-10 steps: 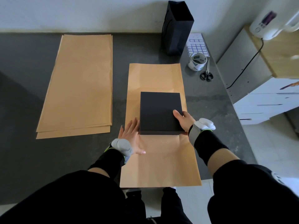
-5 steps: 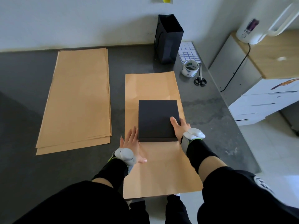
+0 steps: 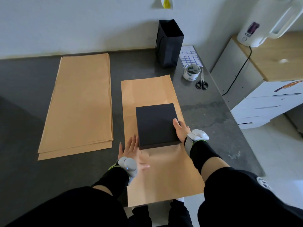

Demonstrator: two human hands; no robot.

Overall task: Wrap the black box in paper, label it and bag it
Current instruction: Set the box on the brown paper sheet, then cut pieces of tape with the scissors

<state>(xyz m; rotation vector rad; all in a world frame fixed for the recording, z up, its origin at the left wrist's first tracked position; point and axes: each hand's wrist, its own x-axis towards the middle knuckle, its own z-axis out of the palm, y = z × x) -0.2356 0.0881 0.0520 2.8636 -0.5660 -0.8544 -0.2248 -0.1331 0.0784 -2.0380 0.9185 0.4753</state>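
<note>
A flat black box [image 3: 156,124] lies in the middle of a brown paper sheet [image 3: 147,92] on the dark table. My right hand [image 3: 181,130] grips the box's near right corner, thumb on top. My left hand [image 3: 132,151] lies flat on the paper beside the box's near left corner, fingers straight. A black paper bag [image 3: 169,45] stands upright at the back. Beside it lie a sheet of labels [image 3: 190,57], a roll of tape [image 3: 191,72] and scissors [image 3: 201,82].
A stack of brown paper sheets [image 3: 80,102] lies on the left of the table [image 3: 24,112]. To the right stand a white drawer cabinet [image 3: 268,107] and a wooden top [image 3: 278,58] with a white kettle [image 3: 255,31] and its cord.
The view has tilted up, so everything sits lower in frame. Both hands stay at the box's near corners; the box and paper have barely shifted.
</note>
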